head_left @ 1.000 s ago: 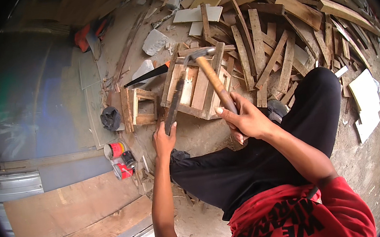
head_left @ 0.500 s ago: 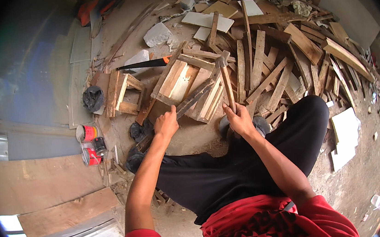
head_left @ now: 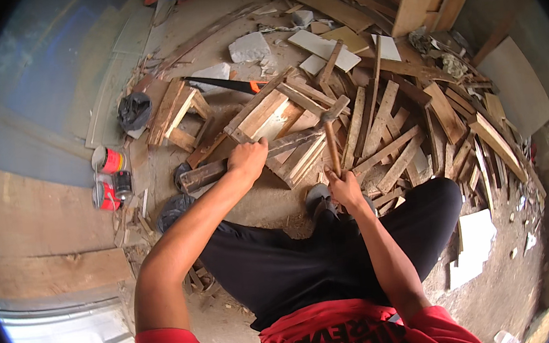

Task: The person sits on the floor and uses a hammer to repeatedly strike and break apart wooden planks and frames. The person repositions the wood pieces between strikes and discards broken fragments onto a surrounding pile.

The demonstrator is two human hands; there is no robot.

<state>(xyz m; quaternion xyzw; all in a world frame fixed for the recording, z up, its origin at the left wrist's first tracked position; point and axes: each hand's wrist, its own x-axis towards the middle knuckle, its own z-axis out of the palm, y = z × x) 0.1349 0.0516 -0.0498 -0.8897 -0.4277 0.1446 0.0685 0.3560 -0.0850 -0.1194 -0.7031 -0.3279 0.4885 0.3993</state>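
My left hand is closed around a dark, worn wooden strip, which lies slantwise across a pale wooden frame on the ground. In my right hand is a hammer, gripped near the lower end of its wooden handle. The hammer's head is at the strip's far right end; I cannot tell whether the two touch. A smaller wooden frame stands left of the pale one. Behind them lies a handsaw with a black blade and orange handle.
A heap of loose wooden slats spreads to the right. Paint cans and a black plastic bag are at the left. Stone chunks lie farther back, and a white broken sheet beside my right knee.
The dark strip has swung from a steep slant to a flatter one, with my left hand still on it. The hammer head has come down closer to my right hand's level, and the view has shifted.
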